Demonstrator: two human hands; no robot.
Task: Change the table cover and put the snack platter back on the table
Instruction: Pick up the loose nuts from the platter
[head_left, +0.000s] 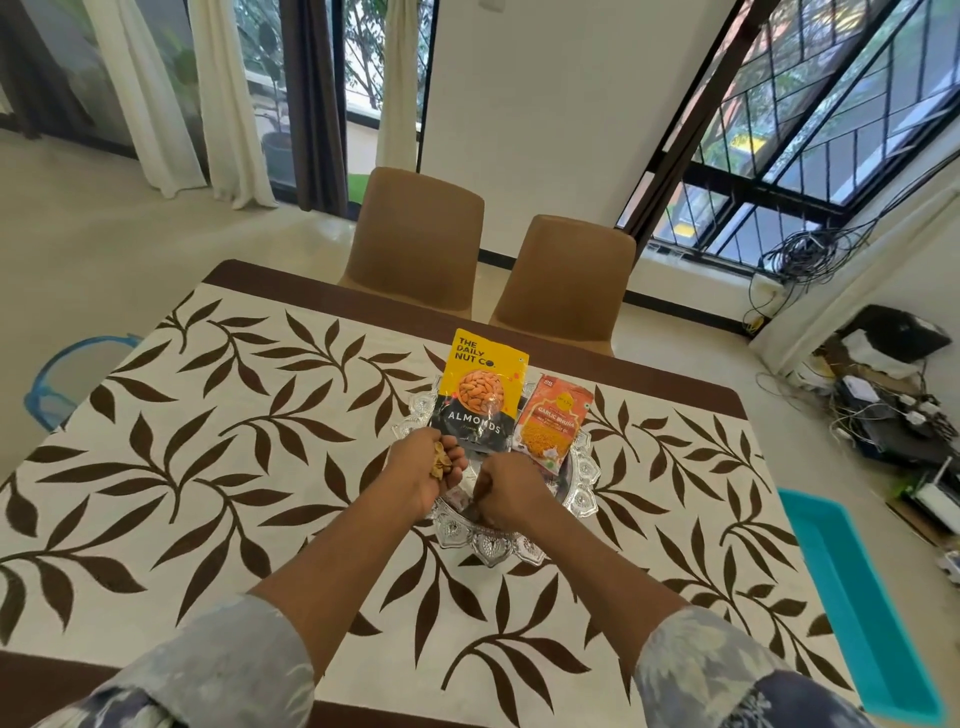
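Left hand cupped palm-up, holding snack bits; right hand curled onto platter, grip unclear; packets lie just beyond.

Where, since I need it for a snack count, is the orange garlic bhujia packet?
The garlic bhujia packet lies on the silver platter in the head view, right of the almonds pouch and just beyond the right hand.

Bright with daylight from a black-barred window at right and white-curtained glass doors at far left. Backed by a plain white wall, two tan chairs side by side before it. Floored in pale cream, with tangled cables and a teal tub at right.
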